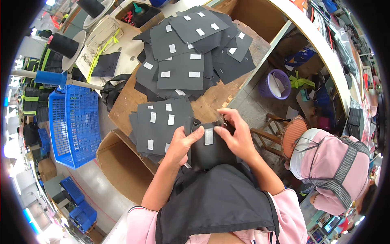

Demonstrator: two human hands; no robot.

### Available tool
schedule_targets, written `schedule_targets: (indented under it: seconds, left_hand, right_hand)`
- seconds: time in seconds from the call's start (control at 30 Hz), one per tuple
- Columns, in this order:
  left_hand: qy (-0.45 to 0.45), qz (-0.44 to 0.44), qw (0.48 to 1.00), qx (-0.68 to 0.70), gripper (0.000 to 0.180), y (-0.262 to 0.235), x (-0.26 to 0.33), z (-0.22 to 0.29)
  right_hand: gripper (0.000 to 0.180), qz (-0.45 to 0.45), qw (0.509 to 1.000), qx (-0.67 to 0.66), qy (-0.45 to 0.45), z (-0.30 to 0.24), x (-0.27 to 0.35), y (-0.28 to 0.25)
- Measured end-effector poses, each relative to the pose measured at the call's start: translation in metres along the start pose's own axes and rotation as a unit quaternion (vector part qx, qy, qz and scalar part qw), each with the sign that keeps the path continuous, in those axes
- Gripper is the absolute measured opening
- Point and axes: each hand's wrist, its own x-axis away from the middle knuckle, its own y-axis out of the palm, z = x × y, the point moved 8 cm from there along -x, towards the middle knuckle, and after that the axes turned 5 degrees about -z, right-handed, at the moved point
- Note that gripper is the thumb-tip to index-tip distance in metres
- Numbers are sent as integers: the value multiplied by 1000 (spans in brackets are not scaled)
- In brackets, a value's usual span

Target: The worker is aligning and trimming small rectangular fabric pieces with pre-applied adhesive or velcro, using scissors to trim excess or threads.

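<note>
Both hands on dark fabric piece [209,148] at near table edge; left hand [181,143] pinches left side, right hand [239,136] grips top corner; mid-handling, next likely aligning white tab [208,136]

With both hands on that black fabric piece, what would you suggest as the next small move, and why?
Probably lay the black fabric piece onto the near stack of black pieces. The left hand and right hand both pinch its upper edge, its white label already faces up like those on the stack, and the stack lies just to the left on the wooden table.
</note>
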Motion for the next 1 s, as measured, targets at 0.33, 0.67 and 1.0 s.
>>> schedule_targets:
  seconds: [0.33, 0.67, 1.0]
  left_hand:
    - [1, 45, 999, 15, 28, 6, 4, 3]
    - [-36, 7, 999, -17, 32, 4, 3, 7]
    - [-26, 12, 997, -68, 31, 9, 2, 15]
  right_hand:
    - [32, 108, 925, 282, -232, -47, 33, -1]
    - [30, 35, 893, 342, -290, -54, 31, 1]
    - [32, 44, 900, 331, -282, -64, 27, -7]
